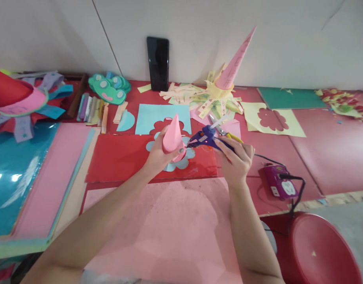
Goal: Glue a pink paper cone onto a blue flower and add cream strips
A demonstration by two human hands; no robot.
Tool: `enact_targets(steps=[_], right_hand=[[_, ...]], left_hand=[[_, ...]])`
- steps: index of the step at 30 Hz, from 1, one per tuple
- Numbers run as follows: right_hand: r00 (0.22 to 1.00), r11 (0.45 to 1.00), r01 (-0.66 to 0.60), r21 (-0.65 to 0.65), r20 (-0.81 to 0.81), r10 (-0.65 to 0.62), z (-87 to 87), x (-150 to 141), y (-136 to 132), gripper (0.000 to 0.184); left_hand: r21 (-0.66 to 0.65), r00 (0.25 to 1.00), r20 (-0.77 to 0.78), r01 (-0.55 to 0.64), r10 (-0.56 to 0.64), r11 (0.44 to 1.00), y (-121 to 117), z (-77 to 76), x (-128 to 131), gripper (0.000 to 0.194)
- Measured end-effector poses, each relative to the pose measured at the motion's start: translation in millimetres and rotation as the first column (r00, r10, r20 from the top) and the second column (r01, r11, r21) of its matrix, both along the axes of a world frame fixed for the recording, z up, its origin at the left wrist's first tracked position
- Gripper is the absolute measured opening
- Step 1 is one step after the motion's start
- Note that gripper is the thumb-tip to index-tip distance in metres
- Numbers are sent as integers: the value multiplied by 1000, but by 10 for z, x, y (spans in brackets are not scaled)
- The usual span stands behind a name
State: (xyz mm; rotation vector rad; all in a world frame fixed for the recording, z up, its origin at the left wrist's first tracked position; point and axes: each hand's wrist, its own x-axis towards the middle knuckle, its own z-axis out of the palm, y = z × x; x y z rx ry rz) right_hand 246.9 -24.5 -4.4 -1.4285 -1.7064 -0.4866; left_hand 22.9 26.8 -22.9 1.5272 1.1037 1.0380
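Two bare hands meet over the worktop, and from where I stand the work sits right between them. The left hand grips a pink paper cone held point up, its thumb pressed on the near side near the bottom edge and the other fingers curled round the far side, mostly hidden from me. The right hand has its fingers wrapped about the handle of a dark blue glue gun, a pale stick poking out of its back. Whether a finger squeezes the trigger I cannot tell. The nozzle points left at the cone's lower edge, so close that I cannot say if it touches.

Below the cone, a light blue petal-edged cutout lies on a red board. Just beyond is a blue sheet with a flower-shaped hole, and right of it stands another pink cone, ringed in yellow with paper strips splayed round its foot. Yellow-handled scissors lie behind the glue gun. A black phone leans against the wall, and off to the right sits a purple power socket with a plug in it
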Motion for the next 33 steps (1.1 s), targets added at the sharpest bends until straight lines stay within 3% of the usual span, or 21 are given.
enact_targets(steps=[12, 26, 33], right_hand=[[1000, 999, -20, 44, 24, 19, 19, -14, -1, 20], [998, 989, 69, -130, -4, -70, 13, -15, -20, 17], [1000, 1000, -13, -10, -8, 13, 3, -2, -10, 20]], left_hand=[[24, 1000, -24, -18, 18, 1000, -4, 10, 2, 74], [33, 1000, 3, -6, 6, 999, 7, -32, -1, 73], [12, 1000, 12, 1, -2, 1000, 0, -9, 3, 73]])
